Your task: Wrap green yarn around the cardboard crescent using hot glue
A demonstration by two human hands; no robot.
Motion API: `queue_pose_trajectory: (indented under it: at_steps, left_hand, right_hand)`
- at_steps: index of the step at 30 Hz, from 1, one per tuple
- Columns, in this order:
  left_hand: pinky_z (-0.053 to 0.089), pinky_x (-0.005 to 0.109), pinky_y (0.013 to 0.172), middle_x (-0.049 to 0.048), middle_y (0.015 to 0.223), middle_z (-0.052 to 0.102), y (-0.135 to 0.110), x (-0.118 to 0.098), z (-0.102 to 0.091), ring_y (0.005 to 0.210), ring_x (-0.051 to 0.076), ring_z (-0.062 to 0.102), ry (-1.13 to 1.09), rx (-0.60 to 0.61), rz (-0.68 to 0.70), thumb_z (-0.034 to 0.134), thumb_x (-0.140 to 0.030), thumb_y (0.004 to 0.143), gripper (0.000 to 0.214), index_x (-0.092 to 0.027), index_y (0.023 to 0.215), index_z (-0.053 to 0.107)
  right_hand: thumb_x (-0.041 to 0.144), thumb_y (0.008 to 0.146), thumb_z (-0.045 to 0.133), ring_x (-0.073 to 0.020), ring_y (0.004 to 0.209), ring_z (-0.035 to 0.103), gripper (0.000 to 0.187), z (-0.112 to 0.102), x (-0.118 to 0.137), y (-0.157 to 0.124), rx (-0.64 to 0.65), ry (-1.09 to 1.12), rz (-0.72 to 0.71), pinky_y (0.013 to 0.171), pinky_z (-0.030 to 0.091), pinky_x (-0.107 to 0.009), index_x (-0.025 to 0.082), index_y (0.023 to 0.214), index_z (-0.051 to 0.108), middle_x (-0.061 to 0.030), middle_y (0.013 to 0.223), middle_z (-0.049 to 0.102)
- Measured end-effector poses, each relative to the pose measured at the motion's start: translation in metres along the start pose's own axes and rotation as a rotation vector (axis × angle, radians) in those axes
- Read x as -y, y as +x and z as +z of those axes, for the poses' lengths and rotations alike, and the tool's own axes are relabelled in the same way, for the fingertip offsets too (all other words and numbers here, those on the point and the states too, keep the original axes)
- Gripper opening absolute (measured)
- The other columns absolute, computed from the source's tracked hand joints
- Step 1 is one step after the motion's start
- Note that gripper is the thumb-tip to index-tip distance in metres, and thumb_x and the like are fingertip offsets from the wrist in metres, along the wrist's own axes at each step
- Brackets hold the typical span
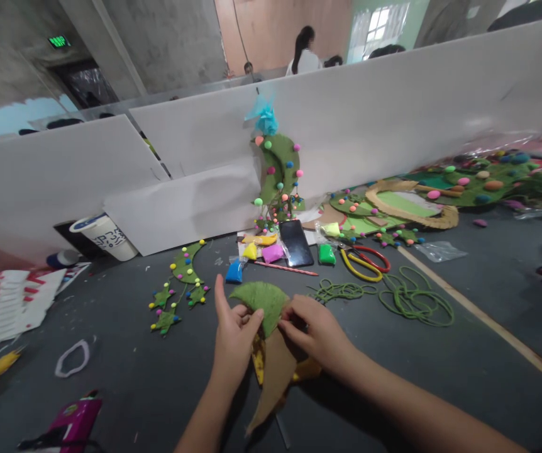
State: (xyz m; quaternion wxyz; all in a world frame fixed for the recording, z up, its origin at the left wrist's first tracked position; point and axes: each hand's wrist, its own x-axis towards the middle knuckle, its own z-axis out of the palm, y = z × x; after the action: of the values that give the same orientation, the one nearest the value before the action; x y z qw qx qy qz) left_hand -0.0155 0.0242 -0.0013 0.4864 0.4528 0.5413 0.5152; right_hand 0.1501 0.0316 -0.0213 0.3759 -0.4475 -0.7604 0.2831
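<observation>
In front of me I hold a crescent of brown cardboard (279, 365), its upper part covered in fuzzy green material (262, 301). My left hand (236, 333) is closed on its left side, thumb on the green and index finger pointing up. On the right edge, where green meets cardboard, my right hand (315, 327) pinches with thumb and fingers. A yellow patterned object (258, 362) lies beneath, mostly hidden. Left of my hands lies a green crescent (187, 264) with coloured balls and hanging stars. A similar crescent (280, 170) stands against the white partition (370, 119).
Beyond my hands are a blue packet (234, 272), a green packet (326, 254), a black phone (298, 242), a striped stick (290, 269) and scissors (363, 267). Green cord (412, 302) lies loosely at right. A white cup (105, 239) stands at left. People are behind the partition.
</observation>
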Motion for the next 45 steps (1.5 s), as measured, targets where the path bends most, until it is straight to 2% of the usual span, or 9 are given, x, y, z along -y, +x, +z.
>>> queue_pose_trajectory:
  at_steps: [2, 4, 6, 11, 18, 25, 31, 41, 45]
  left_hand:
    - [0.05, 0.026, 0.071, 0.0001, 0.081, 0.068, 0.0, 0.0, -0.002, 0.076, 0.016, 0.066, 0.1, 0.041, 0.068, 0.06, -0.027, 0.08, 0.072, -0.029, 0.145, 0.028]
    - [0.048, 0.028, 0.079, 0.0053, 0.09, 0.069, 0.001, 0.0, -0.004, 0.089, 0.019, 0.064, 0.265, 0.089, 0.129, 0.057, -0.028, 0.082, 0.037, -0.023, 0.118, 0.062]
    - [0.046, 0.03, 0.083, 0.0068, 0.093, 0.069, 0.002, 0.0, -0.005, 0.094, 0.022, 0.062, 0.382, 0.122, 0.163, 0.054, -0.028, 0.084, 0.023, -0.021, 0.096, 0.072]
    - [0.043, 0.029, 0.083, 0.0054, 0.092, 0.066, -0.001, 0.001, -0.005, 0.092, 0.021, 0.06, 0.366, 0.151, 0.167, 0.049, -0.022, 0.084, 0.021, -0.02, 0.092, 0.068]
    - [0.043, 0.027, 0.074, 0.0032, 0.087, 0.062, 0.0, 0.001, -0.008, 0.082, 0.019, 0.057, 0.375, 0.232, 0.133, 0.054, -0.009, 0.068, 0.027, -0.02, 0.091, 0.064]
    - [0.042, 0.023, 0.062, 0.0012, 0.081, 0.059, 0.003, -0.001, -0.007, 0.064, 0.013, 0.05, 0.366, 0.254, 0.073, 0.057, -0.009, 0.065, 0.029, -0.019, 0.09, 0.066]
    - [0.042, 0.023, 0.063, 0.002, 0.084, 0.061, 0.006, 0.004, -0.009, 0.067, 0.013, 0.052, 0.371, 0.264, 0.035, 0.058, -0.011, 0.066, 0.033, -0.02, 0.098, 0.066]
    - [0.044, 0.025, 0.067, 0.0038, 0.089, 0.065, 0.018, 0.001, -0.013, 0.069, 0.015, 0.054, 0.373, 0.129, 0.107, 0.062, -0.016, 0.066, 0.032, -0.019, 0.097, 0.068]
    - [0.041, 0.024, 0.063, 0.0007, 0.077, 0.062, 0.029, -0.002, -0.013, 0.065, 0.014, 0.051, 0.33, 0.062, 0.1, 0.064, -0.017, 0.062, 0.031, -0.019, 0.093, 0.07]
  right_hand:
    - [0.015, 0.083, 0.057, -0.0155, 0.071, 0.051, 0.012, 0.0, -0.001, 0.0, -0.003, -0.012, -0.002, 0.067, 0.038, -0.026, 0.02, 0.072, 0.053, -0.0003, 0.074, 0.058]
    - [0.015, 0.082, 0.056, -0.0154, 0.07, 0.051, 0.012, 0.001, -0.001, -0.001, -0.007, -0.031, 0.004, 0.067, 0.037, -0.026, 0.02, 0.072, 0.052, -0.0005, 0.074, 0.058]
    - [0.016, 0.082, 0.056, -0.0153, 0.069, 0.051, 0.012, 0.002, -0.002, -0.001, -0.012, -0.059, 0.015, 0.065, 0.037, -0.026, 0.02, 0.072, 0.052, -0.0006, 0.073, 0.058]
    - [0.018, 0.082, 0.057, -0.0147, 0.066, 0.05, 0.012, 0.003, 0.001, -0.003, 0.004, -0.084, 0.04, 0.062, 0.035, -0.025, 0.019, 0.071, 0.052, 0.0, 0.07, 0.058]
    - [0.018, 0.082, 0.057, -0.014, 0.064, 0.052, 0.011, 0.001, 0.002, -0.004, 0.042, -0.073, 0.075, 0.06, 0.034, -0.024, 0.019, 0.071, 0.054, 0.0007, 0.069, 0.059]
    - [0.019, 0.081, 0.058, -0.0145, 0.065, 0.052, 0.01, 0.003, -0.002, -0.004, 0.052, -0.127, 0.084, 0.06, 0.034, -0.024, 0.02, 0.071, 0.055, 0.0007, 0.07, 0.06]
    - [0.02, 0.083, 0.058, -0.0153, 0.067, 0.054, 0.009, 0.001, -0.005, -0.001, 0.048, -0.156, 0.074, 0.062, 0.035, -0.025, 0.02, 0.074, 0.056, 0.0, 0.072, 0.061]
    - [0.021, 0.084, 0.052, -0.017, 0.07, 0.058, 0.011, -0.022, -0.03, 0.011, -0.067, -0.091, 0.093, 0.066, 0.041, -0.026, 0.02, 0.084, 0.062, -0.0017, 0.076, 0.063]
    - [0.023, 0.086, 0.049, -0.017, 0.063, 0.058, 0.013, -0.033, -0.044, 0.017, -0.115, -0.113, 0.136, 0.059, 0.043, -0.026, 0.019, 0.084, 0.061, -0.0023, 0.073, 0.064]
